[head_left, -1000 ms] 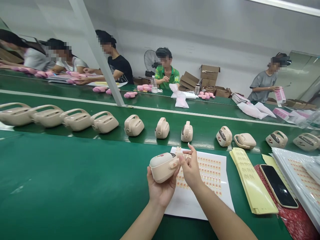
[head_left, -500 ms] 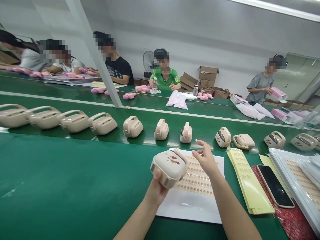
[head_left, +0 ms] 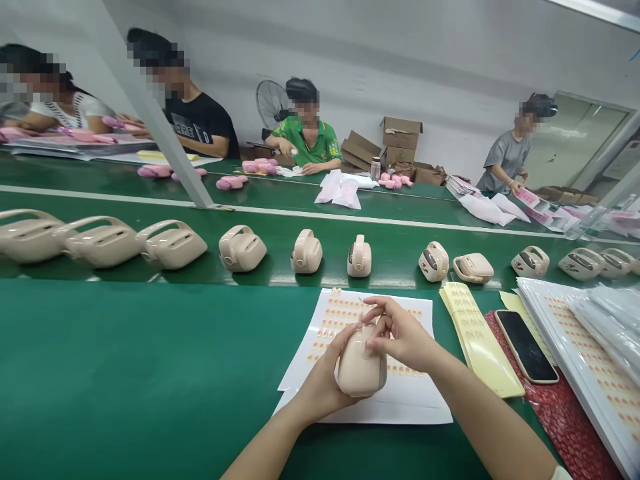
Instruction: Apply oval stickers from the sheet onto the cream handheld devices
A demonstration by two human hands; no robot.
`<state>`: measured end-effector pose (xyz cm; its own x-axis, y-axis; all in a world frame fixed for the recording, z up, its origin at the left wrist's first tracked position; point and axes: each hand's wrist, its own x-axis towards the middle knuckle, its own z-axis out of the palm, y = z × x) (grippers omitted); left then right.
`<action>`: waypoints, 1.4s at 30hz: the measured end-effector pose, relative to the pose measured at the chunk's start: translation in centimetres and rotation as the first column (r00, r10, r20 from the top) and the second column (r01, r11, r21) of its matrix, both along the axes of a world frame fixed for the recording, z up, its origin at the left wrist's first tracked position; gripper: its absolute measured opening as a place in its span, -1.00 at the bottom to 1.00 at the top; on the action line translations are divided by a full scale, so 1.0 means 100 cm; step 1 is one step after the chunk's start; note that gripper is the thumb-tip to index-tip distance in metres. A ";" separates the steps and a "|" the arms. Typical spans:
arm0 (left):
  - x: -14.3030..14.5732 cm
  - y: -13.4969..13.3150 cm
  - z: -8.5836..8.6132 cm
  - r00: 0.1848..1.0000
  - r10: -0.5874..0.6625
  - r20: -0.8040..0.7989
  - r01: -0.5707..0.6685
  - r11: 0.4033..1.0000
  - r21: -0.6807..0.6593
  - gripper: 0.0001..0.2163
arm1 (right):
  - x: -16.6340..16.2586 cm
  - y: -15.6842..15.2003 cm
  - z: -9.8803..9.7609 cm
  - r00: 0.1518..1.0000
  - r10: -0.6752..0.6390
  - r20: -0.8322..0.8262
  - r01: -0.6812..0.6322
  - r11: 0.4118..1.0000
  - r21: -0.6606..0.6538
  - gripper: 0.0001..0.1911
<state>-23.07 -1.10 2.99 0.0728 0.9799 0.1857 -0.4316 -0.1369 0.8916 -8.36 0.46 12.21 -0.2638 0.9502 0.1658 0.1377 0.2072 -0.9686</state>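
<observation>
My left hand (head_left: 325, 380) is wrapped round a beige plastic device (head_left: 361, 365) with a handle, held upright above a white sticker sheet (head_left: 400, 400). My right hand (head_left: 400, 335) presses its pinched fingertips against the upper side of the same device. Whether a small sticker sits under those fingertips I cannot make out. The sheet carries rows of small orange stickers and lies on the green table in front of me.
A row of several beige devices (head_left: 305, 252) stands on the green conveyor belt (head_left: 390, 263) beyond the sheet. Yellow backing strips (head_left: 475, 337), a black phone (head_left: 525, 347) and more sticker sheets (head_left: 580, 340) lie to the right. Several people (head_left: 305, 137) work across the belt.
My left hand turned the device from face-up to upright and lowered it toward me. My right hand, raised beside it before, came down onto the device's top side. My view shifted right.
</observation>
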 end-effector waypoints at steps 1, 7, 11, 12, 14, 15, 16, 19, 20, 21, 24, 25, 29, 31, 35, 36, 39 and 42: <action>0.000 0.000 -0.001 1.000 0.000 -0.010 0.000 1.000 0.002 -0.22 | 0.000 -0.002 -0.001 1.000 -0.010 -0.001 0.010 1.000 0.001 -0.46; -0.005 -0.001 0.009 0.980 0.008 -0.200 0.005 0.998 0.065 -0.25 | -0.004 -0.013 -0.005 0.994 -0.096 0.043 0.093 0.994 0.061 -0.46; -0.009 0.000 0.014 0.959 0.013 -0.285 0.021 0.993 0.116 -0.27 | -0.008 -0.016 -0.011 0.988 -0.143 0.062 0.129 0.974 0.184 -0.50; -0.009 0.000 0.014 0.949 0.015 -0.314 0.028 0.991 0.130 -0.27 | -0.008 -0.017 -0.014 0.985 -0.155 0.079 0.134 0.965 0.225 -0.51; -0.010 0.000 0.015 0.934 0.019 -0.357 0.037 0.988 0.149 -0.27 | -0.007 -0.019 -0.020 0.975 -0.181 0.129 0.130 0.936 0.326 -0.50; -0.010 0.000 0.015 0.931 0.022 -0.363 0.036 0.988 0.150 -0.27 | -0.006 -0.020 -0.023 0.968 -0.194 0.159 0.120 0.914 0.388 -0.50; -0.010 0.000 0.015 0.932 0.025 -0.362 0.030 0.989 0.146 -0.26 | -0.004 -0.022 -0.026 0.959 -0.210 0.192 0.104 0.887 0.451 -0.49; -0.009 -0.001 0.018 0.940 0.042 -0.340 -0.001 0.993 0.121 -0.25 | 0.003 -0.027 -0.030 0.920 -0.257 0.296 0.042 0.815 0.577 -0.46; -0.009 -0.002 0.018 0.941 0.045 -0.334 -0.004 0.993 0.121 -0.25 | 0.005 -0.028 -0.029 0.906 -0.271 0.324 0.033 0.810 0.585 -0.44; -0.009 -0.002 0.019 0.941 0.044 -0.336 0.000 0.992 0.129 -0.25 | 0.007 -0.028 -0.027 0.897 -0.275 0.347 0.031 0.821 0.570 -0.40; -0.013 0.000 0.016 0.904 0.006 -0.427 0.074 0.983 0.170 -0.22 | 0.010 -0.023 -0.020 0.908 -0.197 0.370 0.042 0.921 0.386 -0.24; -0.015 0.002 0.013 0.872 -0.021 -0.489 0.122 0.977 0.176 -0.21 | 0.010 -0.019 -0.019 0.921 -0.139 0.363 0.032 0.957 0.287 -0.19; -0.022 0.008 -0.001 0.736 -0.088 -0.672 0.297 0.933 0.203 -0.14 | 0.005 -0.003 -0.021 0.972 0.035 0.232 -0.032 0.999 -0.019 -0.04; -0.022 0.008 -0.004 0.727 -0.104 -0.679 0.332 0.919 0.214 -0.12 | 0.004 0.005 -0.025 0.986 0.018 0.167 -0.004 0.996 -0.084 -0.04; -0.020 -0.003 0.004 0.804 -0.168 -0.570 0.289 0.949 0.128 -0.12 | 0.014 0.020 -0.038 0.992 0.107 0.067 -0.095 0.983 -0.159 -0.14; -0.020 -0.005 0.008 0.837 -0.180 -0.517 0.275 0.955 0.112 -0.11 | 0.019 0.023 -0.040 0.985 0.170 0.043 -0.160 0.973 -0.167 -0.19; -0.021 -0.008 0.016 0.911 -0.307 -0.275 0.330 0.943 0.038 0.01 | 0.034 0.024 -0.042 0.963 0.271 -0.005 -0.265 0.937 -0.227 -0.37; -0.018 -0.004 0.018 0.932 -0.346 -0.110 0.333 0.935 -0.124 -0.04 | 0.047 0.022 -0.030 0.996 0.088 0.004 -0.085 0.972 -0.218 -0.52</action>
<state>-24.83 -1.47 4.82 0.4211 0.9054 0.0539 -0.3181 0.0918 0.9436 -3.66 2.63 9.22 -0.3474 0.9366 -0.0462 0.1415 0.0036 -0.9899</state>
